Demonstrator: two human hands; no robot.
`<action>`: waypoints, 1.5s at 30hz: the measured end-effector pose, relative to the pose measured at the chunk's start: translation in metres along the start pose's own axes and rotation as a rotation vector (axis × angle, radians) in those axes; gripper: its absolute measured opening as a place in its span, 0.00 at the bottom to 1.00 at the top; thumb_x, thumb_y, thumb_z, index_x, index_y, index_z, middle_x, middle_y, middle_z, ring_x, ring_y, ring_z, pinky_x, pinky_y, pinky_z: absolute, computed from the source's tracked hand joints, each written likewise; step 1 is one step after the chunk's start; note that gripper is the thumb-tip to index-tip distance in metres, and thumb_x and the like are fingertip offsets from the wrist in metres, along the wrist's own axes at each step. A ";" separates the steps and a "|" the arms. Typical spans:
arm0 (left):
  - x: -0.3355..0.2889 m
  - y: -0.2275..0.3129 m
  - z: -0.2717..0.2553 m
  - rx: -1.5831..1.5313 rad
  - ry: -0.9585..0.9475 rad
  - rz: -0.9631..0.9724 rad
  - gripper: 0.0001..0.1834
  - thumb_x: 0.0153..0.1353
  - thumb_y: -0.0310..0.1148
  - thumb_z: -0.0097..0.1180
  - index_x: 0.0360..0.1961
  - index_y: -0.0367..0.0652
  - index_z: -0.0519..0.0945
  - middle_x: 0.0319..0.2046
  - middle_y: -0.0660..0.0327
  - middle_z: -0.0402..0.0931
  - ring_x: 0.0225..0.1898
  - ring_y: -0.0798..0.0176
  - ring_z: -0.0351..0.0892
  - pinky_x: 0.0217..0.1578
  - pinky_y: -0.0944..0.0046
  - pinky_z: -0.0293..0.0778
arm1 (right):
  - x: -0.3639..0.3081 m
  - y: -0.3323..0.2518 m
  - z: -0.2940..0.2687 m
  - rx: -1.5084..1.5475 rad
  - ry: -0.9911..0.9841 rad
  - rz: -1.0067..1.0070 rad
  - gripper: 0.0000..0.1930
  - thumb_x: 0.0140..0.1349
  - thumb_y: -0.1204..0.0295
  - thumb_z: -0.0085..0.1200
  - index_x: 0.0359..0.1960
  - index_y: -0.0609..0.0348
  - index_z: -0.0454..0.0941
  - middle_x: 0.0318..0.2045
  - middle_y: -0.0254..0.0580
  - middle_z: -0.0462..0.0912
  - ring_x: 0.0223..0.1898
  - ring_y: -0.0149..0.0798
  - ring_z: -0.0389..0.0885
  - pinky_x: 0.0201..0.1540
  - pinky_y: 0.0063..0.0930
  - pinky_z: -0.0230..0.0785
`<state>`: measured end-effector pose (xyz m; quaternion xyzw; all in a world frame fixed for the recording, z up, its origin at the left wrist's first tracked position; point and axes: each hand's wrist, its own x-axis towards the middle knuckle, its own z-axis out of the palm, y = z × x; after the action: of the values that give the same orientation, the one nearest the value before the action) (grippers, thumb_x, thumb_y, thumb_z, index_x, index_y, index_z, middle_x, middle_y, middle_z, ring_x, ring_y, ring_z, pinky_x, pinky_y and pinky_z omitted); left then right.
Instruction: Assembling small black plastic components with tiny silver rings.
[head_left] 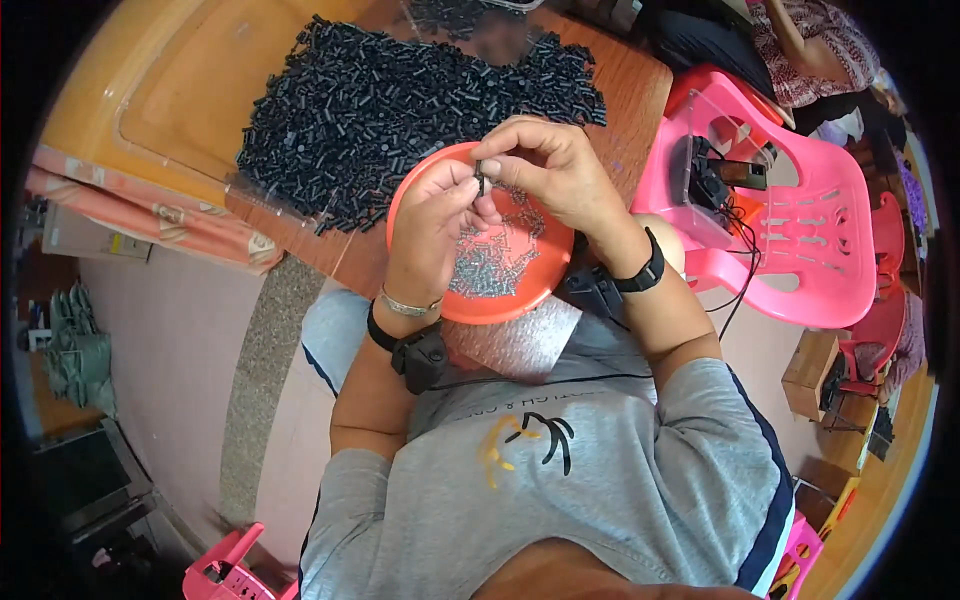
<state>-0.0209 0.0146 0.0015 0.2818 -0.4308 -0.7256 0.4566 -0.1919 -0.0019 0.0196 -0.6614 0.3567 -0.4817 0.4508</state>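
Above the orange bowl, my left hand pinches a small black cylindrical part upright between thumb and fingers. My right hand meets it from the other side, its thumb and index finger closed at the top end of the part. Whatever lies between those right fingertips is too small to make out. Inside the bowl, below my hands, lie many small silvery metal pins or screws. The bowl sits at the table's near edge, by my lap.
A large heap of similar black parts covers much of the wooden table. A pink plastic chair on the right holds a clear box and dark devices with cables. Another person sits at the far right.
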 end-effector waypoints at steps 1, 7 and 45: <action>0.000 -0.001 0.000 0.006 0.001 0.003 0.10 0.65 0.33 0.42 0.35 0.38 0.72 0.28 0.63 0.72 0.30 0.72 0.72 0.33 0.72 0.69 | 0.000 0.000 -0.001 0.010 -0.017 -0.005 0.06 0.57 0.79 0.57 0.36 0.63 0.81 0.33 0.36 0.80 0.36 0.26 0.77 0.40 0.19 0.69; 0.000 -0.002 -0.002 0.015 -0.035 0.003 0.10 0.65 0.33 0.42 0.37 0.37 0.72 0.28 0.63 0.72 0.30 0.72 0.72 0.34 0.72 0.68 | 0.000 0.001 -0.002 0.099 -0.048 -0.009 0.06 0.57 0.80 0.56 0.36 0.64 0.81 0.34 0.36 0.80 0.36 0.27 0.77 0.40 0.20 0.70; -0.001 0.002 -0.008 0.011 -0.069 -0.031 0.07 0.62 0.32 0.46 0.36 0.40 0.72 0.27 0.64 0.72 0.28 0.71 0.73 0.32 0.72 0.68 | 0.002 -0.001 0.001 0.174 -0.055 0.050 0.07 0.56 0.79 0.57 0.37 0.65 0.80 0.33 0.36 0.80 0.35 0.27 0.78 0.41 0.20 0.71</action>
<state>-0.0129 0.0125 -0.0009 0.2655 -0.4459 -0.7396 0.4286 -0.1906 -0.0030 0.0208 -0.6237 0.3175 -0.4810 0.5281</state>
